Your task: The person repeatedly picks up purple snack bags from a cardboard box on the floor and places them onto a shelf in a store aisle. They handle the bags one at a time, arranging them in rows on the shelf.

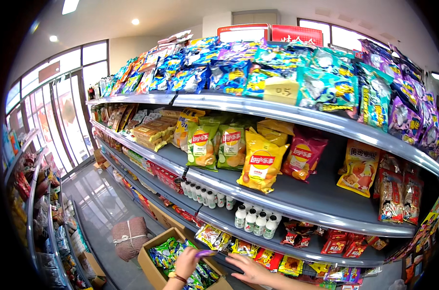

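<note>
My left hand [186, 264], with a bracelet at the wrist, grips a small purple packet [205, 253]. It is above an open cardboard box [151, 261] that holds several green and blue snack bags [173, 250]. To its right, my right hand [247, 269] reaches palm-down with spread fingers and holds nothing. Its fingertips are near the front of the lowest visible shelf, beside yellow snack packets [244, 248] and a red packet [268, 259]. Whether those fingertips touch anything I cannot tell.
Lay's chip bags [261, 161] stand on the middle shelf [313, 194]. White bottles [255, 221] line the shelf below. Blue and teal snack bags [226, 76] pile on top. A tied brown bundle [130, 237] lies on the aisle floor. Another stocked shelf [32, 203] runs along the left.
</note>
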`<state>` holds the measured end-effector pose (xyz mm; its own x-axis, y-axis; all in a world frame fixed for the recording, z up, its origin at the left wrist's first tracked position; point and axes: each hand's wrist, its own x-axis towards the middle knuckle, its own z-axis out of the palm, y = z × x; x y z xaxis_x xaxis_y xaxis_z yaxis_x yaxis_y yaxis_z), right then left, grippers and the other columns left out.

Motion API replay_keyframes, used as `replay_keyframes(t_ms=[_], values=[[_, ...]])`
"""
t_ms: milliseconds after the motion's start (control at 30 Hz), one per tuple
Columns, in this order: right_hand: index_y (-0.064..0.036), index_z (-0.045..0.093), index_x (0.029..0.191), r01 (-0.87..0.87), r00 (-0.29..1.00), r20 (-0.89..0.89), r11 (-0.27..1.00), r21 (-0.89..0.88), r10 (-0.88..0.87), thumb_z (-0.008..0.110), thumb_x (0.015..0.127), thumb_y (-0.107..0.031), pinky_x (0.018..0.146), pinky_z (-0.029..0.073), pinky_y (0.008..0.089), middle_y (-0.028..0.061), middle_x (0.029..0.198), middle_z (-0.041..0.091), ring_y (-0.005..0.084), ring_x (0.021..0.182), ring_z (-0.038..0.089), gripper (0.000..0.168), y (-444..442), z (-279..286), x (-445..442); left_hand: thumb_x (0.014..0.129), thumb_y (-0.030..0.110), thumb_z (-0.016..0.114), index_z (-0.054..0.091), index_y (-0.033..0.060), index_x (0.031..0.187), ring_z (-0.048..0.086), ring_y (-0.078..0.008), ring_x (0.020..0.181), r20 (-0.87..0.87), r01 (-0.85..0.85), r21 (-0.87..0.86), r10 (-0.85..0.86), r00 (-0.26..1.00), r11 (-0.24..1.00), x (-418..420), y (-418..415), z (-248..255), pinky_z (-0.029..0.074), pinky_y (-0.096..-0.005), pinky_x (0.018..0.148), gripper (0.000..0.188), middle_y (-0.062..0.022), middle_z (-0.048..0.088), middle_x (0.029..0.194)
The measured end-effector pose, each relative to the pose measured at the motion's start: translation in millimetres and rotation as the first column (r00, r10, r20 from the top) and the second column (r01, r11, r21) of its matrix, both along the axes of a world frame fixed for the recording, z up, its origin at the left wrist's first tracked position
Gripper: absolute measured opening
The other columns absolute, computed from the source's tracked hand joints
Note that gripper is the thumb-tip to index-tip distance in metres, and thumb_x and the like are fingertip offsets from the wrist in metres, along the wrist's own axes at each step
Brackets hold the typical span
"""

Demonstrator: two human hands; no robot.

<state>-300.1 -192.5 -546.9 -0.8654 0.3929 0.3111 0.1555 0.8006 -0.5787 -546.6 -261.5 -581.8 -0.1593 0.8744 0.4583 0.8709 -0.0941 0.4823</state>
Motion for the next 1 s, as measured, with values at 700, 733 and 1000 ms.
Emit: replay_keyframes(t_ms=[700,733,1000], values=[[-0.003,0.047,0.110,0.465,0.842,-0.528,0.646,0.606,-0.111,0.069,0.065,-0.028,0.083,0.041,0.0398,0.0148,0.110,0.052,0.0293,0.100,0.051,0.057,17.5,239.1,165.1,0.064,-0.007,0.052,0.056,0.0023,0.088,0.058,-0.0266,0.073,-0.500,0.512,0.632,-0.198,0.843,0.582,163.8,59.6,308.6,0.048,-0.0335,0.063,0.027,-0.0102,0.059,0.082],[-0.003,0.048,0.110,0.526,0.829,-0.536,0.545,0.653,-0.158,0.067,0.066,-0.024,0.086,0.039,0.0406,0.0147,0.111,0.051,0.0291,0.102,0.050,0.053,24.5,247.8,167.5,0.064,-0.009,0.053,0.056,0.0011,0.087,0.057,-0.0274,0.072,-0.468,0.464,0.747,-0.119,0.876,0.477,151.4,70.2,330.2,0.047,-0.0333,0.065,0.025,-0.0105,0.059,0.081],[-0.005,0.053,0.109,0.598,0.767,-0.537,0.091,0.796,-0.351,0.055,0.072,-0.013,0.098,0.025,0.0415,0.0077,0.119,0.048,0.0218,0.113,0.043,0.038,83.1,314.9,129.4,0.080,0.010,0.049,0.058,0.0022,0.087,0.054,-0.0284,0.079,-0.354,0.269,0.900,0.216,0.910,0.343,47.4,182.0,512.7,0.043,-0.0323,0.070,0.014,-0.0117,0.056,0.085]])
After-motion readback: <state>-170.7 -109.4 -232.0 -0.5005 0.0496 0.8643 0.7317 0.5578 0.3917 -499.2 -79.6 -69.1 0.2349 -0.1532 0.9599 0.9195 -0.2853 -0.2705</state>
